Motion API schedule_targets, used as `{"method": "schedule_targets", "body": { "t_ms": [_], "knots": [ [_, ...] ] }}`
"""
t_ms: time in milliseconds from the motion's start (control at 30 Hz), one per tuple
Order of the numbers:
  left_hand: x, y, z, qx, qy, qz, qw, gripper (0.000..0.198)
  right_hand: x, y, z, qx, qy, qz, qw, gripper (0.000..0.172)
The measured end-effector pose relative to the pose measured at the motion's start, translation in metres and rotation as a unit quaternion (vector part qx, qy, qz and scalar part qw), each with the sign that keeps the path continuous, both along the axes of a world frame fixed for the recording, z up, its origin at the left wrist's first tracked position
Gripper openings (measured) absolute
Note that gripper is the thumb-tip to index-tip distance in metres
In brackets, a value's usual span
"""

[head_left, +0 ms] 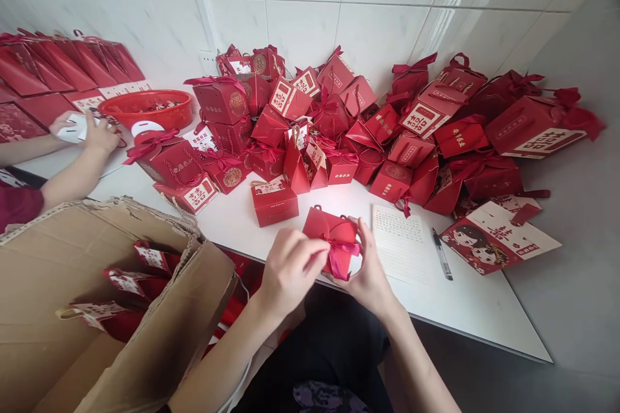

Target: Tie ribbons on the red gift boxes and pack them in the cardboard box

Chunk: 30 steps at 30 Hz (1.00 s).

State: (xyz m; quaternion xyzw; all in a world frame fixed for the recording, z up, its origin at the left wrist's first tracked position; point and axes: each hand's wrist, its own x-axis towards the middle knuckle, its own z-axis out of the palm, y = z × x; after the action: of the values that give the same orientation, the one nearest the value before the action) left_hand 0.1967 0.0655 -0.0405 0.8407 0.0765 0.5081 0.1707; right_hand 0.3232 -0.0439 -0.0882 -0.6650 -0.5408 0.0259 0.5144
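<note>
A small red gift box [325,224] sits at the front edge of the white table, tied with a dark pink ribbon bow [343,257]. My left hand [293,266] pinches the left side of the bow between thumb and fingertips. Around the box's right side curls my right hand [369,271], thumb on top and fingers partly hidden below. Just behind stands another red gift box [275,205]. To the right lie a handwritten sheet of paper [400,239] and a black pen [442,253].
Red gift boxes [334,110] are heaped along the tiled wall. An open cardboard box [194,284] with red packages stands at lower left. A co-worker's hands [94,132] hold a white piece beside a red basin [150,117]. A printed card [501,239] lies at right.
</note>
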Motion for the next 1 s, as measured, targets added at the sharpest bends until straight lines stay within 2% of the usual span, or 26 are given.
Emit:
{"method": "schedule_targets", "body": {
  "t_ms": [67, 133, 333, 467, 600, 700, 800, 900, 967, 1000],
  "knots": [
    [0.000, -0.011, 0.013, 0.109, -0.031, -0.041, 0.993, 0.014, -0.003, -0.002, 0.011, 0.059, -0.032, -0.015, 0.998, 0.098],
    [0.001, -0.021, 0.023, 0.165, -0.050, -0.077, 0.982, 0.016, -0.006, -0.005, 0.023, 0.111, -0.041, -0.026, 0.993, 0.096],
    [0.006, -0.040, 0.040, 0.204, -0.152, -0.063, 0.965, 0.011, -0.018, -0.024, 0.053, 0.162, -0.047, -0.070, 0.983, 0.094],
    [0.011, -0.046, 0.043, 0.184, -0.191, -0.053, 0.963, 0.009, -0.021, -0.031, 0.065, 0.173, -0.060, -0.069, 0.981, 0.093],
    [0.008, -0.050, 0.047, 0.170, -0.213, -0.057, 0.960, 0.008, -0.023, -0.035, 0.069, 0.172, -0.064, -0.066, 0.981, 0.093],
    [-0.002, -0.052, 0.054, 0.140, -0.155, -0.059, 0.976, 0.010, -0.024, -0.036, 0.070, 0.173, -0.064, -0.063, 0.981, 0.093],
    [-0.012, -0.054, 0.060, 0.146, -0.087, -0.078, 0.982, 0.012, -0.027, -0.037, 0.072, 0.169, -0.069, -0.062, 0.981, 0.093],
    [-0.018, -0.052, 0.062, 0.155, -0.078, -0.090, 0.981, 0.014, -0.028, -0.039, 0.072, 0.166, -0.073, -0.056, 0.982, 0.094],
    [-0.019, -0.042, 0.062, 0.106, -0.066, -0.126, 0.984, 0.021, -0.026, -0.040, 0.070, 0.151, -0.063, -0.066, 0.984, 0.096],
    [-0.018, -0.034, 0.063, 0.066, -0.063, -0.144, 0.985, 0.031, -0.023, -0.039, 0.070, 0.132, -0.044, -0.074, 0.987, 0.099]
  ]
}}
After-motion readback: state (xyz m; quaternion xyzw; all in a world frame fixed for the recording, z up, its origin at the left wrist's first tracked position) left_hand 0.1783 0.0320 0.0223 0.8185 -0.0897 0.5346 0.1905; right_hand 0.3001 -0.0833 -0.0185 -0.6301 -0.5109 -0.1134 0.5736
